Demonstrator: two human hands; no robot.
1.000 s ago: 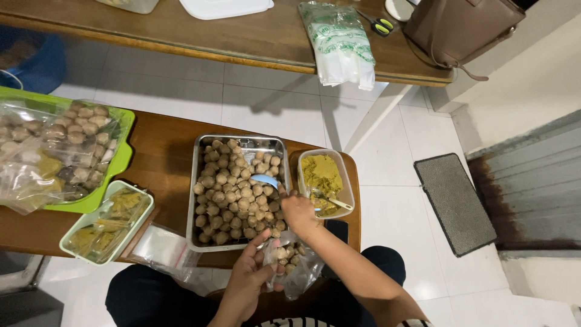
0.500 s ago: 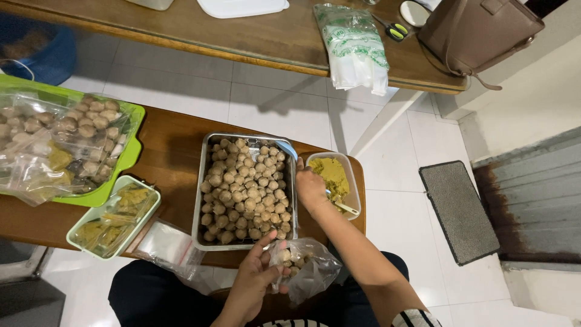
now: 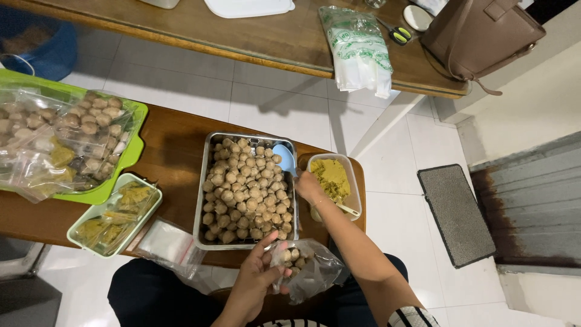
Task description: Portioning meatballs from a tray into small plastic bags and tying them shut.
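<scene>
Meatballs [image 3: 248, 194] fill the metal tray [image 3: 203, 200] on the brown table [image 3: 175, 151]; a few already sit in the clear plastic bag [image 3: 305, 272] at the table's near edge. The left hand [image 3: 257, 281] pinches the bag's mouth, fingers closed on the film. The right hand [image 3: 308, 186] curls around the handle of a light blue scoop [image 3: 283, 158] at the tray's right rim, beside the tub of yellow-green crumbs [image 3: 331, 177]. Best, I judge, to hold the bag mouth wide and just under the rim so nothing rolls off
</scene>
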